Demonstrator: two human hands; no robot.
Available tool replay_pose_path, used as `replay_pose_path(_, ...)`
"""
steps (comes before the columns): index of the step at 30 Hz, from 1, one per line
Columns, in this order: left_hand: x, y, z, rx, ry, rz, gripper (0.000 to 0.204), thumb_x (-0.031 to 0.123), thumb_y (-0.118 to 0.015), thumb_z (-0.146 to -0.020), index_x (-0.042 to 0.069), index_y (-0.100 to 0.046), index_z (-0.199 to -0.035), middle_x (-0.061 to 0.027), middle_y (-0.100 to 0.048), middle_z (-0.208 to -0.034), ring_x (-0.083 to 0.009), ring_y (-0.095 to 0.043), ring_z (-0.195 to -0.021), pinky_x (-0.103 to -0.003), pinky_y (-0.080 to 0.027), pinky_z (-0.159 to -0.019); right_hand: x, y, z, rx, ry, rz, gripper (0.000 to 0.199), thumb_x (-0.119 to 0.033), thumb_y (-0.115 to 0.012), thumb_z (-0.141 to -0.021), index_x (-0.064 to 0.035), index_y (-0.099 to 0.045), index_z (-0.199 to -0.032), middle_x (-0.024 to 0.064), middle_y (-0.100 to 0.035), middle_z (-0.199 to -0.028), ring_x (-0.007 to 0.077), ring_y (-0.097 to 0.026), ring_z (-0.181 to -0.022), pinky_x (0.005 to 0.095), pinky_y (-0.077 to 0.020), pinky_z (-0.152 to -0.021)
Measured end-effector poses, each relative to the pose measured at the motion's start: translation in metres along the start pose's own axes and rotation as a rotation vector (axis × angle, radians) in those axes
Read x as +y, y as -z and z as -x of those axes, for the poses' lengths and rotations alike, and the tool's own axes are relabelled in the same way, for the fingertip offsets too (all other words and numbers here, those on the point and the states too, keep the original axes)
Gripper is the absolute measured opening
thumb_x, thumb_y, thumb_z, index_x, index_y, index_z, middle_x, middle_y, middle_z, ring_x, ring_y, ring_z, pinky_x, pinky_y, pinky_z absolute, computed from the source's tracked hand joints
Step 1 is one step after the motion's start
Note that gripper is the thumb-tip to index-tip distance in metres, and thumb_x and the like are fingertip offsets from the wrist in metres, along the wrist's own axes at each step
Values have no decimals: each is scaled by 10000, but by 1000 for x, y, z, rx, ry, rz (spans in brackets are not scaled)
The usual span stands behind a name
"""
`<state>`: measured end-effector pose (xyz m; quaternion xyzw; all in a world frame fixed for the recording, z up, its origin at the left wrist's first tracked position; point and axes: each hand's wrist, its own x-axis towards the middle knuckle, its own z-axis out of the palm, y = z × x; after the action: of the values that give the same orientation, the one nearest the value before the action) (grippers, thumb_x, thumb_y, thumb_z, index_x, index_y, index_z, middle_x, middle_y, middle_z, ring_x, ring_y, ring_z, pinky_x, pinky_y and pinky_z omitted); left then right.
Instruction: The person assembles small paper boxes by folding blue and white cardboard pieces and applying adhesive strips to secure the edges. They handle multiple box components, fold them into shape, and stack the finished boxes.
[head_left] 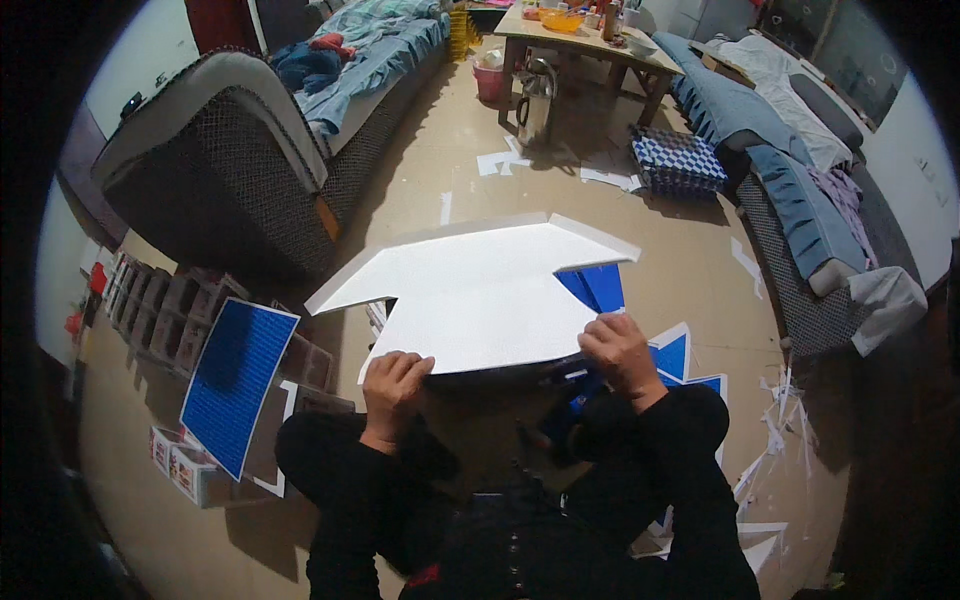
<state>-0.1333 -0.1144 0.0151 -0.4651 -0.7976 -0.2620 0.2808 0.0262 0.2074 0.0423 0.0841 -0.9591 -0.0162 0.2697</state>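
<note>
A large white cardboard sheet (470, 290), cut with two side flaps, is held up in front of me. My left hand (394, 392) is closed on its near left corner, and my right hand (622, 352) grips its near right corner. Folded rims run along the far edge. Under and beyond its right side lies blue card (600, 288). More blue pieces with white edges (675, 358) lie on the floor beside my right knee. To my left a blue textured sheet (240, 385) leans on stacked boxes.
Stacked plastic bins (165, 312) and a small printed box (185, 468) stand at left. White scraps (780, 425) litter the floor at right. Further off are a grey sofa (230, 150), a kettle (537, 105), a wooden table (560, 42), a checkered stack (680, 160) and another sofa (790, 190).
</note>
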Motion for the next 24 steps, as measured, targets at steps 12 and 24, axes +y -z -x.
replay_pose_path(12, -2, -43, 38, -301, 111, -20, 107, 104, -617, -738, 97, -569, -833, -52, -531, -804, -246, -560, -798, -373, -451, -671, -33, -84, -8, -158, 111, -237, 91, -136, -613, -802, -110, -578, -881, 58, -565, -851, 225, -592, -829, 349, -461, -691)
replay_pose_path(24, -7, -56, 36, -189, 351, 293, 71, 143, -720, -734, 137, -674, -789, -35, -607, -772, -242, -584, -778, -365, -457, -690, -52, -96, -8, -33, -151, -406, 100, -122, -678, -780, -126, -608, -852, 46, -617, -841, 231, -609, -818, 357, -473, -705)
